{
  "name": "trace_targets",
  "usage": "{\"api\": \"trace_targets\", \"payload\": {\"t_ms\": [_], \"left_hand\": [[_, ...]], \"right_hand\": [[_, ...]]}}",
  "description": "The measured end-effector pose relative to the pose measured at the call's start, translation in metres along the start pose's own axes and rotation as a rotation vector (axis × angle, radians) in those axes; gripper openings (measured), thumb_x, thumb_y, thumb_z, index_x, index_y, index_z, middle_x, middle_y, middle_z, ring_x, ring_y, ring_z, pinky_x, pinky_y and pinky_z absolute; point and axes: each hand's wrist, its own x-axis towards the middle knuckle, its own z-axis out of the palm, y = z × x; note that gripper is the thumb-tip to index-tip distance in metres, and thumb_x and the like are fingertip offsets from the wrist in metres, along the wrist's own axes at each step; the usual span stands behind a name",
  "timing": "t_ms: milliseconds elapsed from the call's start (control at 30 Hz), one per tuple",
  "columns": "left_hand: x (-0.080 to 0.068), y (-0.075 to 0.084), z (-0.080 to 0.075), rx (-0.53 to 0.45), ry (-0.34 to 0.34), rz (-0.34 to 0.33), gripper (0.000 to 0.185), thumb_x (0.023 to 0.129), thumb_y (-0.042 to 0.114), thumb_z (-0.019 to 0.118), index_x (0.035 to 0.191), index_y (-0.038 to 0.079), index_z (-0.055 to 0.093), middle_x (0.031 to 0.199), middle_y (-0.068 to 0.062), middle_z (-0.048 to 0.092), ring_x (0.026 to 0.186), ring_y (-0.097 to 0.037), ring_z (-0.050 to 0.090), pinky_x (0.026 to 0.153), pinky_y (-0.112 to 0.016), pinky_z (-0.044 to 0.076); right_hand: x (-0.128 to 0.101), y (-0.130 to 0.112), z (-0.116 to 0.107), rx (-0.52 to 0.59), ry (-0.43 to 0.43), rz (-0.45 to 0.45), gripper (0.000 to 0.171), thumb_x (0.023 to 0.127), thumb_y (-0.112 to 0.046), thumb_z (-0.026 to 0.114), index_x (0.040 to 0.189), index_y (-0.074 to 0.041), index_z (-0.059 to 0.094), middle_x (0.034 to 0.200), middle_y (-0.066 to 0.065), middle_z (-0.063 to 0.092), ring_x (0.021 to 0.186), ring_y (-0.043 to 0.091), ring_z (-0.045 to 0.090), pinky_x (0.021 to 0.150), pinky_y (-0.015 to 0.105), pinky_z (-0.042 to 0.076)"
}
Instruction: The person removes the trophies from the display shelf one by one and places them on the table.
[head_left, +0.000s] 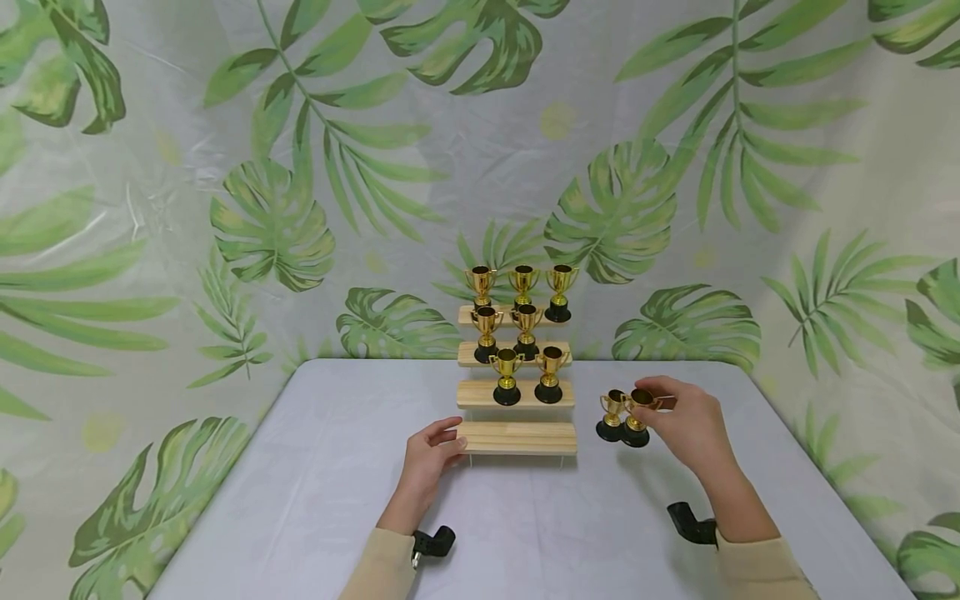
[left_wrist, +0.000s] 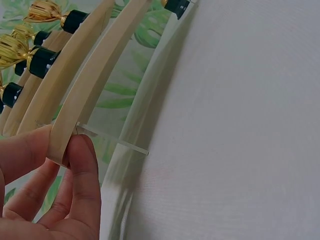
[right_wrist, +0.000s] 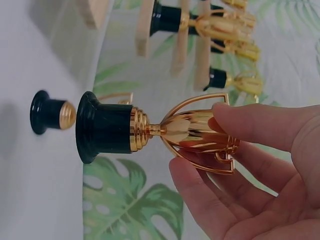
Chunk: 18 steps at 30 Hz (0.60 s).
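Note:
A wooden tiered stand (head_left: 516, 437) with clear supports carries several small gold trophies (head_left: 550, 375) on black bases, on its upper three steps. At the left end of its lowest step, my left hand (head_left: 431, 458) pinches the board between thumb and fingers. To the right of the stand, my right hand (head_left: 690, 425) holds a gold trophy (right_wrist: 112, 129) by its cup and handles, base down and raised off the table. Close by on its left in the head view is another trophy (head_left: 612, 408), standing on the table and partly hidden behind the held one in the right wrist view.
The white-covered table (head_left: 337, 467) lies under the stand. A leaf-patterned curtain (head_left: 480, 167) hangs behind and along both sides. Black wrist mounts (head_left: 435, 542) sit on both forearms.

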Motion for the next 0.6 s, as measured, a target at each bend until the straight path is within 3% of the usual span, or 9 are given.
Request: {"api": "trace_targets", "payload": {"t_ms": [600], "left_hand": [[0.003,-0.002,-0.002,0.003,-0.017,0.000,0.044,0.084,-0.005,0.076,0.126,-0.003,0.066,0.102,-0.014,0.064,0.080,-0.017,0.066,0.076,-0.034,0.060]], "right_hand": [[0.012,0.031,-0.010,-0.047,0.004,-0.018,0.039,0.087,-0.019,0.079,0.123,-0.008,0.070,0.099,0.009,0.073,0.091,0.031,0.069,0.063,0.035,0.052]]}}
